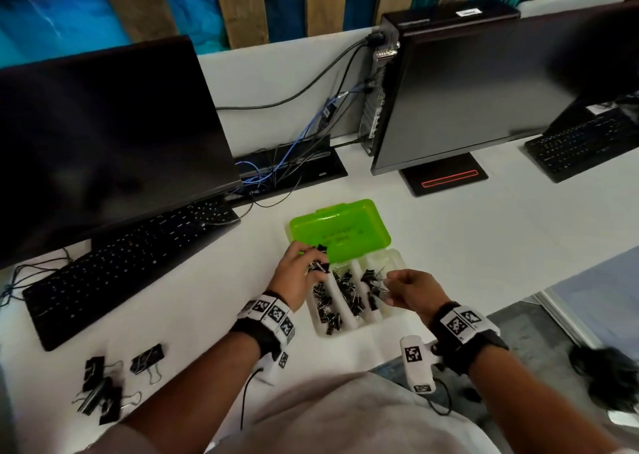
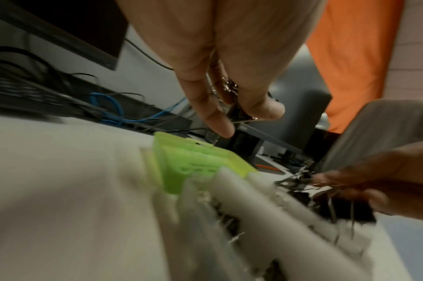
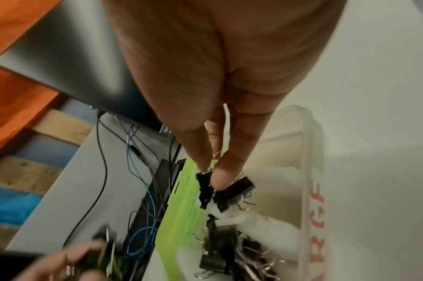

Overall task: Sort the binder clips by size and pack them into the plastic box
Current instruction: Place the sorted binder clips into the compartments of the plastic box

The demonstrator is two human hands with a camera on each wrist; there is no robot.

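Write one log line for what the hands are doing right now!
left hand: holds small black binder clips | right hand: pinches clip | clear divided plastic box: open, green lid back

Probably an office: white desk with two monitors, keyboards, desktop tower, tangled cables.

White desk carries plastic box, keyboards, large clips.

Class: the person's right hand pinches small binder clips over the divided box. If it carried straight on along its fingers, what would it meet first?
Probably the clear plastic box: the right hand points its fingers down into a compartment, where black binder clips lie. Depth is uncertain.
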